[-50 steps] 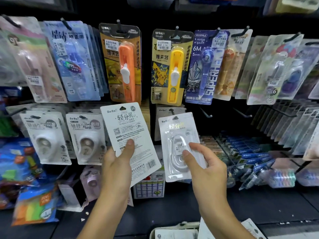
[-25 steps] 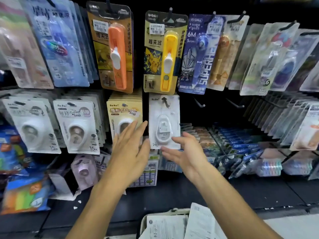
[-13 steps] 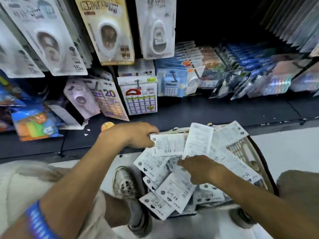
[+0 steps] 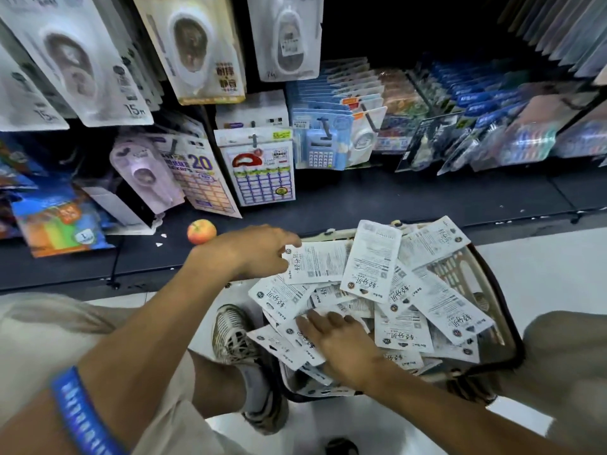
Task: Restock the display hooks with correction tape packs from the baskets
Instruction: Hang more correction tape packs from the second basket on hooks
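— What's around the basket, from the left?

— Far left I see a blue wristband [image 4: 82, 418] on the left forearm, and above it glossy blister cards [image 4: 75, 64] hanging on the display, white with oval bubbles. Below them a lilac pack [image 4: 144, 174] leans on the dark shelf [image 4: 394, 198], next to a grid-printed sticker card [image 4: 262, 172]. A small round apple-shaped thing [image 4: 201, 231], red and yellow, sits on the shelf just behind my left wrist.

— And the hands?

— The left hand [image 4: 259, 254] reaches over the basket's near-left rim; its fingers lie on the edge of one correction tape pack [image 4: 315, 262], back side up. I can't tell whether it pinches the card or only touches it. A mesh shoe [image 4: 233, 336] stands on the pale floor [image 4: 542, 274] just beside the basket [image 4: 505, 333], under that arm.

— The right one?

— The right hand [image 4: 341, 343] lies flat, fingers straight, pressing on the heap of packs [image 4: 410, 307]. Nothing is gripped.

— The packs themselves?

— Flat white printed cards, rectangular with rounded corners, piled loosely and overlapping in the latticed plastic basket with its dark rim. Farther right, blue and clear packets [image 4: 476, 126] stand in rows on the shelf, blurred.
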`<state>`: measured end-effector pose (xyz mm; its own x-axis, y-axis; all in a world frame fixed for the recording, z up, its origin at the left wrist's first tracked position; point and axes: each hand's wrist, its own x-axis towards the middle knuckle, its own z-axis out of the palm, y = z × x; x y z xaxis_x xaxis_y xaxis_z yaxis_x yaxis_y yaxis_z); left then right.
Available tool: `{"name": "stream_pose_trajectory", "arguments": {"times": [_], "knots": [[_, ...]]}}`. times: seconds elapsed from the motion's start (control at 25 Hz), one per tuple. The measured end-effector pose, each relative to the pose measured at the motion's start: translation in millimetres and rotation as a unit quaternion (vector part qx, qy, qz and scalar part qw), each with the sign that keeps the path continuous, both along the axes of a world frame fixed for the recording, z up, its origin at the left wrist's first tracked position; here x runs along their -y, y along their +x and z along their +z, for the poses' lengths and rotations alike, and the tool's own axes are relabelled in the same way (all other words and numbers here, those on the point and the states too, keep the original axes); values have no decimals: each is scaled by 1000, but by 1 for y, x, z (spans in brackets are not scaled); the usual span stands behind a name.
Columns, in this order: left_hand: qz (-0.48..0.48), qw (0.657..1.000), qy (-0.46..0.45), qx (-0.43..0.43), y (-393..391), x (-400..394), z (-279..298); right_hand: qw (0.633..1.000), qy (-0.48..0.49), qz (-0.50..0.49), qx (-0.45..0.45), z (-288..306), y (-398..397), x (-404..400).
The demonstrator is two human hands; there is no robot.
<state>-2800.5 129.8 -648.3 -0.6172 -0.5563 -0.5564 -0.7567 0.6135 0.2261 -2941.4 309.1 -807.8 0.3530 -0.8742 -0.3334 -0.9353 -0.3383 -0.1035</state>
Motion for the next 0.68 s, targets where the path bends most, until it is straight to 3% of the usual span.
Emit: {"name": "stream_pose_trajectory", "arguments": {"times": [0.12,0.2,0.28,0.36,0.44,0.52,0.6,0.68], "knots": [[-6,1000,-3,-26,0,4,0,996,22,-20,81,21,-13,24],[5,999,4,-47,3,6,1,968,142,-121,170,47,-45,48],[30,998,-2,-64,5,9,-1,887,254,-254,290,76,-77,67],[124,982,-25,-142,5,9,-3,777,306,-320,448,95,-91,72],[308,910,42,-274,2,7,-2,659,300,-356,591,109,-93,76],[399,816,235,-346,-5,-2,3,561,264,-394,679,126,-93,81],[389,752,376,-377,-12,-14,-1,510,232,-399,726,142,-89,89],[380,713,411,-423,-23,-24,0,504,190,-419,731,154,-77,100]]}}
